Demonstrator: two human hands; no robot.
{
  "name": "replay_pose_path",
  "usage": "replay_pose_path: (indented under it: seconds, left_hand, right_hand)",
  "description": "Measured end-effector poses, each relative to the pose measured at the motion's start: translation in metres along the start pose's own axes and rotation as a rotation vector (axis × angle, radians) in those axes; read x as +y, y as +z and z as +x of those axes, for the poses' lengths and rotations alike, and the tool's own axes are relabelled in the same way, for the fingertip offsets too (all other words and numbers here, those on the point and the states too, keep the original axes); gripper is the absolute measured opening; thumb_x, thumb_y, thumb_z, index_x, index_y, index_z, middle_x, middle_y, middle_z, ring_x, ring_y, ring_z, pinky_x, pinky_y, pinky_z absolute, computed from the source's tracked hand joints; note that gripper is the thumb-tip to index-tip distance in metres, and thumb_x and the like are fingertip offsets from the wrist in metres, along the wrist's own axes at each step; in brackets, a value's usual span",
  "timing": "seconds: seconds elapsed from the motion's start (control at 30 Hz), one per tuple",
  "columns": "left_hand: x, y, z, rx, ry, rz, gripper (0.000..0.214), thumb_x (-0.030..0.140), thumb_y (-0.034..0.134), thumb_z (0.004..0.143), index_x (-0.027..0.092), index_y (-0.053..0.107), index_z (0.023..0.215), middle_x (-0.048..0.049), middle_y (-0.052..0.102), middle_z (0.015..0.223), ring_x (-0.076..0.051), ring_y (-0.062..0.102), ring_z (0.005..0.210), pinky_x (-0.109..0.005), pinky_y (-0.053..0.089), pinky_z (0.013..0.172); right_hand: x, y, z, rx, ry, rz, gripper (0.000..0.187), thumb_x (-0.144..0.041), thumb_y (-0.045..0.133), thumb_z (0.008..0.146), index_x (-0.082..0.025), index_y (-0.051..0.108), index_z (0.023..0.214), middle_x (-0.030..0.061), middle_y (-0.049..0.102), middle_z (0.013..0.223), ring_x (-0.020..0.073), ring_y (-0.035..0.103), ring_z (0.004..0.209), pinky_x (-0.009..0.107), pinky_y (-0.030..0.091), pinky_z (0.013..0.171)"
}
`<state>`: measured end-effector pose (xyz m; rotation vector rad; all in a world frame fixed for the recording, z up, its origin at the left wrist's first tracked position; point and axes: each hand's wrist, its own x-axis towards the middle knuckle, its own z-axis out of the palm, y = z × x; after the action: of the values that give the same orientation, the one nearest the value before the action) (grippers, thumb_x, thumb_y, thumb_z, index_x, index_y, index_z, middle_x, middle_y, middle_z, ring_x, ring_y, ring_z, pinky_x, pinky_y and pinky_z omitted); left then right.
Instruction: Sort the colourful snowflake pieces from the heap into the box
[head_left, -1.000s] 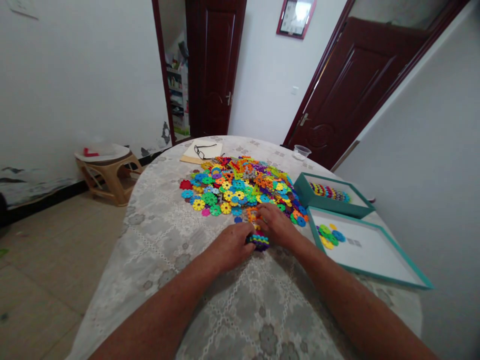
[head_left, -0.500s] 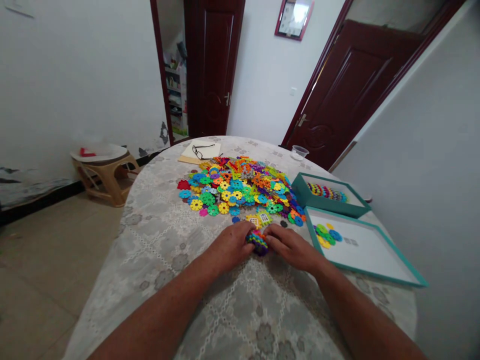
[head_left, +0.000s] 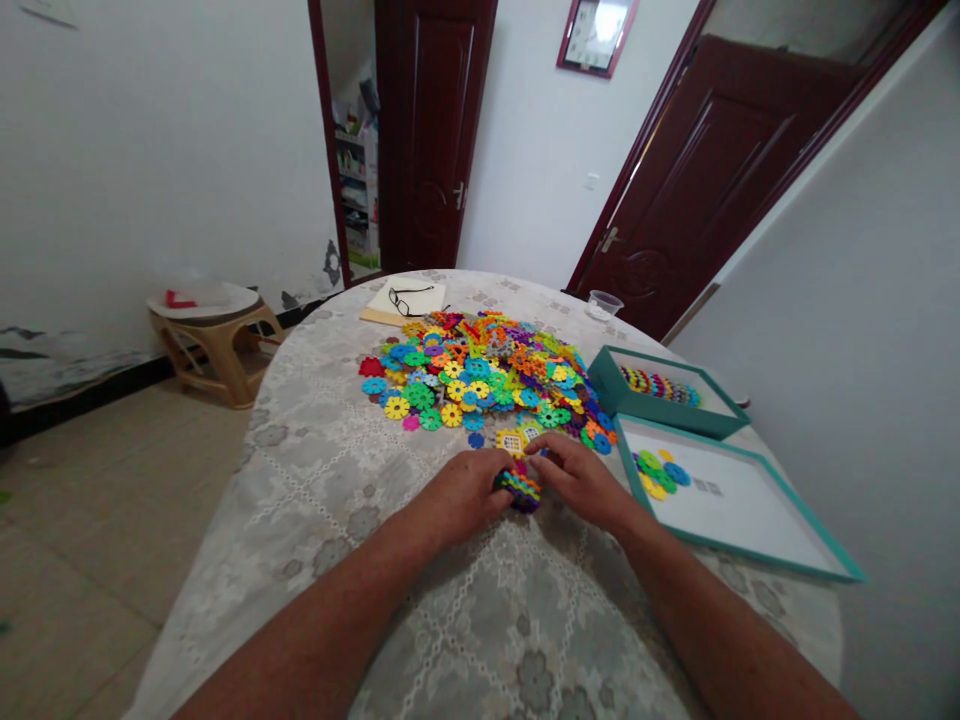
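A small stack of joined plastic snowflake discs (head_left: 517,489), purple, green and orange, rests on the tablecloth between my hands. My left hand (head_left: 463,492) is closed round its left end. My right hand (head_left: 577,480) is at its right side, fingers curled and pinched over its top edge. Just beyond lies a wide heap of loose coloured discs (head_left: 480,375), with two small yellow house-shaped pieces (head_left: 517,438) at its near edge.
Two teal trays stand to the right: the near tray (head_left: 780,560) holds a few discs, the far tray (head_left: 615,385) a row of joined discs. Glasses on a notebook (head_left: 409,300) and a clear cup (head_left: 604,303) sit at the far side. A wooden stool (head_left: 217,345) stands left.
My right hand came back from the heap's edge to the stack, then shifted its fingers over the stack's top. The left hand has kept its hold.
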<state>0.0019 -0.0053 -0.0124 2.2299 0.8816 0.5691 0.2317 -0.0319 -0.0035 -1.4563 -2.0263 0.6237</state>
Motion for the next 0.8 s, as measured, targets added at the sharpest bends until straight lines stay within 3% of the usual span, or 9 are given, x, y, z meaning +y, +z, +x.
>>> replay_pose_path:
  seconds: [0.07,0.13,0.2,0.3,0.43,0.63,0.7,0.8]
  left_hand:
    - [0.0,-0.001,0.0,-0.001,0.001,0.009,0.023,0.017,0.064,0.086,0.023,0.071,0.107,-0.0054,0.074,0.102,-0.022,0.065,0.093,-0.033,0.046,0.086]
    - [-0.001,-0.002,0.0,0.003,0.005,0.019,0.023,0.017,0.065,0.086,0.023,0.071,0.107,-0.0058,0.074,0.102,-0.023,0.065,0.093,-0.034,0.045,0.086]
    - [-0.001,-0.003,0.0,0.003,0.004,0.032,0.022,0.018,0.065,0.086,0.023,0.071,0.107,-0.0063,0.074,0.103,-0.024,0.065,0.095,-0.035,0.045,0.086]
    - [-0.002,-0.002,0.0,-0.001,0.0,0.038,0.023,0.018,0.066,0.086,0.024,0.071,0.108,-0.0058,0.074,0.105,-0.023,0.066,0.097,-0.034,0.045,0.085]
    - [-0.002,-0.001,0.0,0.003,-0.004,0.055,0.021,0.018,0.066,0.085,0.024,0.071,0.105,-0.0042,0.074,0.103,-0.022,0.066,0.094,-0.032,0.045,0.084]
    - [0.0,-0.002,0.0,0.006,-0.004,0.05,0.022,0.02,0.066,0.087,0.024,0.071,0.108,-0.0043,0.076,0.104,-0.022,0.067,0.095,-0.033,0.047,0.085]
    - [-0.001,-0.001,0.0,0.011,-0.019,0.032,0.029,0.019,0.066,0.086,0.024,0.07,0.115,-0.0056,0.076,0.11,-0.024,0.068,0.1,-0.034,0.048,0.089]
    - [-0.003,0.002,-0.001,0.046,-0.051,0.031,0.053,0.019,0.067,0.086,0.024,0.059,0.137,-0.0101,0.073,0.126,-0.027,0.067,0.114,-0.037,0.048,0.096]
  right_hand:
    - [0.006,0.003,0.007,0.074,-0.104,-0.167,0.022,-0.031,0.057,0.101,-0.022,0.067,0.118,0.0093,0.069,0.116,0.0219,0.066,0.101,0.037,0.053,0.091]
    - [0.011,0.007,0.013,0.049,-0.167,-0.296,0.031,-0.03,0.061,0.099,-0.021,0.063,0.129,0.0147,0.062,0.136,0.0258,0.061,0.122,0.042,0.05,0.103]
    - [0.016,0.011,0.017,-0.001,-0.166,-0.384,0.037,-0.031,0.064,0.098,-0.021,0.061,0.134,0.0156,0.059,0.141,0.0265,0.059,0.127,0.041,0.049,0.105]
    - [0.019,0.015,0.021,-0.013,-0.153,-0.414,0.03,-0.03,0.066,0.096,-0.022,0.065,0.125,0.0128,0.064,0.13,0.0248,0.063,0.118,0.037,0.051,0.1]
    - [0.019,0.012,0.019,0.106,-0.099,-0.306,0.017,-0.032,0.058,0.1,-0.02,0.067,0.109,0.009,0.069,0.108,0.0228,0.064,0.101,0.035,0.05,0.091]
    - [0.008,-0.008,0.004,0.183,0.085,-0.114,0.028,-0.039,0.046,0.105,-0.021,0.066,0.095,0.0027,0.067,0.084,0.0188,0.061,0.078,0.029,0.043,0.07]
    - [0.0,-0.012,-0.004,0.161,0.076,-0.11,0.027,-0.039,0.049,0.104,-0.021,0.066,0.095,0.002,0.066,0.082,0.0181,0.059,0.076,0.029,0.041,0.068]
    - [-0.013,-0.012,-0.014,0.001,0.042,-0.073,0.026,-0.04,0.055,0.102,-0.021,0.067,0.09,0.0007,0.066,0.08,0.0164,0.058,0.073,0.028,0.039,0.067]
